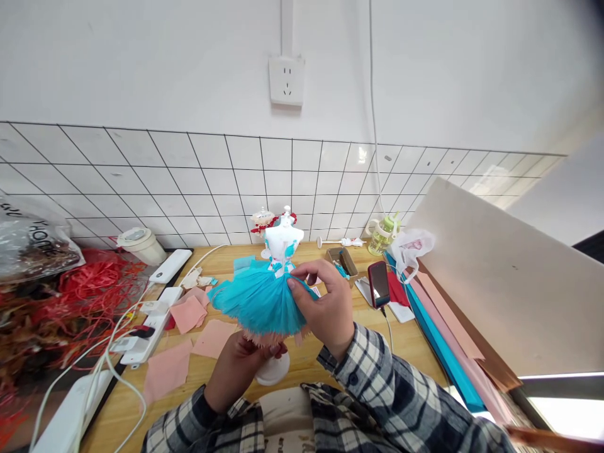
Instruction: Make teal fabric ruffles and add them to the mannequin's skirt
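From here I see the dress form (285,241) near the middle of the worktop's (311,368) front edge, its blue skirt (259,299) flared wide. The right hand (328,302) pinches the skirt near the waist between thumb and index finger; its other fingers curl. The left hand (243,365) is tucked under the pink hem (264,338), so I can't tell what its fingers grip. It partly covers the white base (274,371). Toward the back edge, a second form (263,220) is mostly hidden. At the left, a plastic bag (33,242) is cut off.
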Tool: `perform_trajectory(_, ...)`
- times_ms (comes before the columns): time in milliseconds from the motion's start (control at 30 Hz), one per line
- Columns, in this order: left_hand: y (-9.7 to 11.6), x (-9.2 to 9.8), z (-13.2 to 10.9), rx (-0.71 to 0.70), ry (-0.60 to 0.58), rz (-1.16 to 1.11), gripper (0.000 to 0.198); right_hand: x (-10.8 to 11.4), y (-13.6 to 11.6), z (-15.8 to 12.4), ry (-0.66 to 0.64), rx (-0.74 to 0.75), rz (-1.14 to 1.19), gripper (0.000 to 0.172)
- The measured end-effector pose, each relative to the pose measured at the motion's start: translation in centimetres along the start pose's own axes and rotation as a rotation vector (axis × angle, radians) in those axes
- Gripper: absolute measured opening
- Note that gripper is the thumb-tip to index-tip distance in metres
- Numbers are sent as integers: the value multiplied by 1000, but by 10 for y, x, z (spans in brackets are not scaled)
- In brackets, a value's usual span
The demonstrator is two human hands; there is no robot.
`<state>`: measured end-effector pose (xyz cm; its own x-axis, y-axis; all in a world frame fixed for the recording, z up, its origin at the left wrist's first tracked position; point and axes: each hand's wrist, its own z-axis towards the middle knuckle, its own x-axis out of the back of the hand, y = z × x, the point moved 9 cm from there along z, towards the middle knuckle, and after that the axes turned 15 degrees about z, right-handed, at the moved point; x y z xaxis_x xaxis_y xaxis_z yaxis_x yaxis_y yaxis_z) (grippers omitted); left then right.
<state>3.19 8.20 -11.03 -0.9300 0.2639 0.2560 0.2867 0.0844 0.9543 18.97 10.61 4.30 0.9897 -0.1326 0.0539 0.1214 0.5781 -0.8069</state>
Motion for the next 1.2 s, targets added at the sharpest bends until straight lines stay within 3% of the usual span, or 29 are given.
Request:
perform_trajectory(433, -10, 4, -2, 22, 44, 55, 13, -1, -4, -2, -57, 87, -149, 10)
perform_trajectory(633, -17, 3, 4, 66, 75, 7, 19, 1, 12, -1, -68, 17, -141, 11)
perform_trajectory(933, -18, -3, 4, 50, 20, -75, 20, 5, -4, -14, -69, 218, -228, 28)
perform_trajectory(1067, -13, -1, 3, 26, 36, -75, 21, -11, -15, -28, -242, 387, -331, 38)
perform_trajectory(1200, -13, 3, 3, -5, 68, -102, 22, -26, -15, -44, -374, 430, -296, 42)
